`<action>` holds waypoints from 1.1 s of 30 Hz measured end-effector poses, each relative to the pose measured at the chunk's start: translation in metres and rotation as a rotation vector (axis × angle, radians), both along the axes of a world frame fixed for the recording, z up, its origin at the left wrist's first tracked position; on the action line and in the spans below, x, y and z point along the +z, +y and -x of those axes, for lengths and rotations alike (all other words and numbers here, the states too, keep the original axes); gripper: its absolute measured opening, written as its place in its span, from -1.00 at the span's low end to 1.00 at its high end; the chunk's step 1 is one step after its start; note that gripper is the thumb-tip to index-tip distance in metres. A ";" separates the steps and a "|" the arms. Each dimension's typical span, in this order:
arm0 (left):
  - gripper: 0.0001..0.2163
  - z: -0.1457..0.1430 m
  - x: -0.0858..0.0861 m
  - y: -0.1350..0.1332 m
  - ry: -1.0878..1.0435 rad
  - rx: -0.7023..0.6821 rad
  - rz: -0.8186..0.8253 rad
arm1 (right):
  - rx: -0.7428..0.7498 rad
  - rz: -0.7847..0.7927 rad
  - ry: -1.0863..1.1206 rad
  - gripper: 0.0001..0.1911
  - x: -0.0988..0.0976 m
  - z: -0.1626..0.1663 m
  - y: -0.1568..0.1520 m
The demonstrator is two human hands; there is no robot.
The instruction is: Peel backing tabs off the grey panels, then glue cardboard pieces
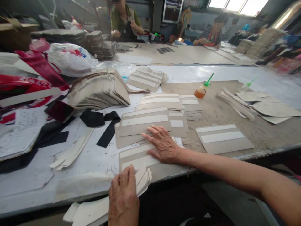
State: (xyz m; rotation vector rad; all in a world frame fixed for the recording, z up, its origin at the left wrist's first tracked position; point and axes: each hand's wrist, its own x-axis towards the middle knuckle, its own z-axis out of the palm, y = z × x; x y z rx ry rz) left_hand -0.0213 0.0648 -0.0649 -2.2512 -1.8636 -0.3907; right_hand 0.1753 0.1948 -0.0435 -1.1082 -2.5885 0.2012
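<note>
My left hand (124,196) is closed round a bundle of long cream strips (91,212) at the table's front edge, with the strips fanning out on both sides of it. My right hand (163,146) lies with fingers outstretched on a grey panel (128,157) that has pale strips across it. Its fingertips reach the lower edge of another striped panel (144,117) just behind. More striped panels (161,100) overlap beyond that one. To the right, a single striped panel (223,138) lies apart on brown board.
A thick stack of panels (101,89) leans at the back left, near black fabric strips (109,125) and a dark phone (60,111). A bottle of orange liquid (200,91) has a green nozzle. Loose pale pieces (275,108) lie right. Two people are across the table.
</note>
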 end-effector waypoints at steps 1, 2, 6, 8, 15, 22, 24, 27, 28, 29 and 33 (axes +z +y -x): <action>-0.52 -0.001 -0.001 -0.001 -0.010 0.020 0.010 | -0.001 -0.016 0.031 -0.38 0.001 -0.001 -0.001; -0.51 -0.001 -0.001 -0.001 -0.022 0.040 0.016 | -0.001 -0.034 0.064 -0.41 0.003 -0.003 -0.002; -0.45 -0.004 -0.004 -0.003 -0.076 0.112 0.011 | -0.083 -0.120 0.132 -0.62 0.009 -0.017 -0.012; -0.44 -0.006 -0.005 -0.003 -0.095 0.134 0.004 | -0.223 -0.125 0.059 -0.71 0.011 -0.029 -0.020; -0.48 -0.006 -0.009 -0.002 -0.114 0.150 -0.005 | -0.548 0.004 -0.255 -0.72 0.020 -0.044 -0.041; -0.45 -0.005 -0.014 0.000 -0.117 0.170 0.035 | -0.676 0.101 -0.157 -0.74 0.028 -0.035 -0.045; -0.44 -0.004 -0.017 0.001 -0.120 0.175 0.035 | -0.684 0.106 -0.115 -0.74 0.027 -0.035 -0.045; -0.43 -0.003 -0.017 0.002 -0.132 0.189 0.072 | -0.669 0.098 -0.098 -0.74 0.022 -0.037 -0.045; -0.43 -0.003 -0.016 0.002 -0.138 0.193 0.098 | -0.668 0.099 -0.104 -0.74 0.020 -0.038 -0.044; -0.43 -0.003 -0.014 0.002 -0.146 0.199 0.125 | -0.670 0.104 -0.118 -0.74 0.018 -0.039 -0.043; -0.49 -0.009 -0.006 -0.001 -0.197 0.239 0.171 | -0.675 0.146 -0.176 -0.75 0.009 -0.043 -0.038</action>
